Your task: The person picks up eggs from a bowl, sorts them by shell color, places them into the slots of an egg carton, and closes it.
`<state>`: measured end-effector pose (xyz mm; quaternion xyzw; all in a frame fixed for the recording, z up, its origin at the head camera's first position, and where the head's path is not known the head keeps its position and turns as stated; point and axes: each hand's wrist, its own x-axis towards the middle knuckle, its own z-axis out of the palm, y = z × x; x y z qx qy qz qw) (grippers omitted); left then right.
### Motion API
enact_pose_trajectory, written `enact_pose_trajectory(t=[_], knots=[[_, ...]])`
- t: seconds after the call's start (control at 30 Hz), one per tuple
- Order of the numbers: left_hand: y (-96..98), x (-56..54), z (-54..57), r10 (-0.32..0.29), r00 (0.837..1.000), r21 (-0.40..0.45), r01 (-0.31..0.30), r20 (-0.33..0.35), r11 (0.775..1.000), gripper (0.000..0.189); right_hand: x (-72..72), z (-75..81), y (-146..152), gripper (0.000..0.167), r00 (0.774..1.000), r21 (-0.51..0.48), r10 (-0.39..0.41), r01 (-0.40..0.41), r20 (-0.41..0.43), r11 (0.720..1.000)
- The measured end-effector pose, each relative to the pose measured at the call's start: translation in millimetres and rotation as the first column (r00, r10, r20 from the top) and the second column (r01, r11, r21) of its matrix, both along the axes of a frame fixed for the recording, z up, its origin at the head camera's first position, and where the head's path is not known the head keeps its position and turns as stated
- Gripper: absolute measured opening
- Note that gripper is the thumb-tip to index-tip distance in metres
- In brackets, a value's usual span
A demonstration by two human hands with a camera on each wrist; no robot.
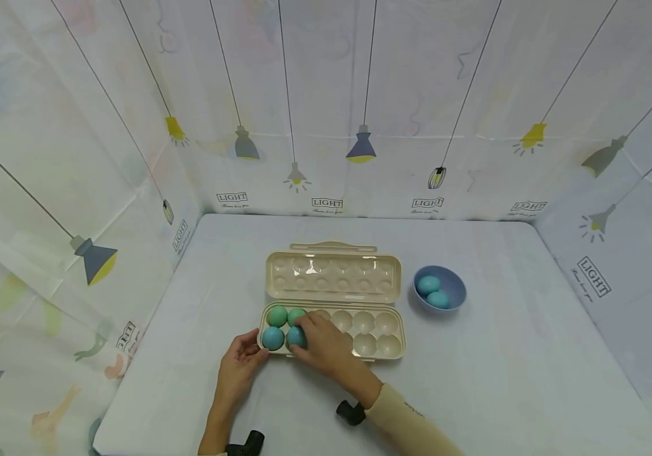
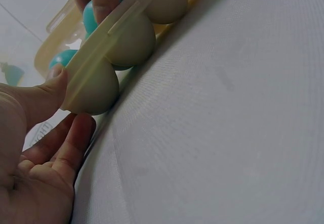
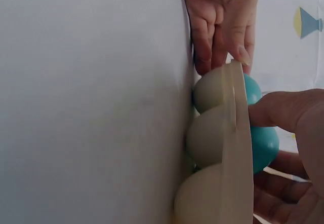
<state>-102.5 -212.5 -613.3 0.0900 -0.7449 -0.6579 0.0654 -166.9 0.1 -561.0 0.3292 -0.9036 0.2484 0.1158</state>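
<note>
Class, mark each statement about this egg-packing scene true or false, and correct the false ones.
1. The egg carton lies open. True.
2. In the head view, the bowl stands left of the carton. False: it stands to the right.
3. Two blue eggs lie in the bowl. True.
4. The right hand grips the bowl. False: it grips a blue egg at the carton.
5. The left hand touches the carton. True.
6. The green eggs sit in the row farther from the lid. False: the nearer row.

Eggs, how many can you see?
6: two green eggs back left in the carton, two blue eggs in front of them, two eggs in the bowl. The right hand may hide others.
</note>
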Motion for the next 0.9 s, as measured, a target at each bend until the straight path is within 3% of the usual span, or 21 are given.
enact_pose_trajectory(t=[0.17, 0.3, 0.47, 0.9], knots=[[0.2, -0.4, 0.5, 0.002, 1.000, 0.011, -0.002, 0.015, 1.000, 0.055, 3.6, -2.7, -6.2, 0.035, 0.998, 0.001, -0.063, 0.063, -0.021, 0.998], [0.1, -0.4, -0.7, 0.012, 1.000, 0.013, -0.012, 0.026, 1.000, 0.055, 6.7, 2.5, -8.0, 0.032, 0.993, -0.017, -0.084, 0.085, 0.083, 0.996], [0.9, -0.7, -0.9, 0.014, 0.999, 0.019, -0.014, 0.032, 1.000, 0.055, 7.5, 8.1, -8.3, 0.034, 0.980, -0.026, -0.071, 0.077, 0.184, 0.997], [0.0, -0.8, 0.7, 0.005, 0.999, 0.030, -0.006, 0.054, 1.000, 0.056, 7.1, 11.6, -6.8, 0.036, 0.968, -0.037, -0.031, 0.041, 0.248, 0.998]])
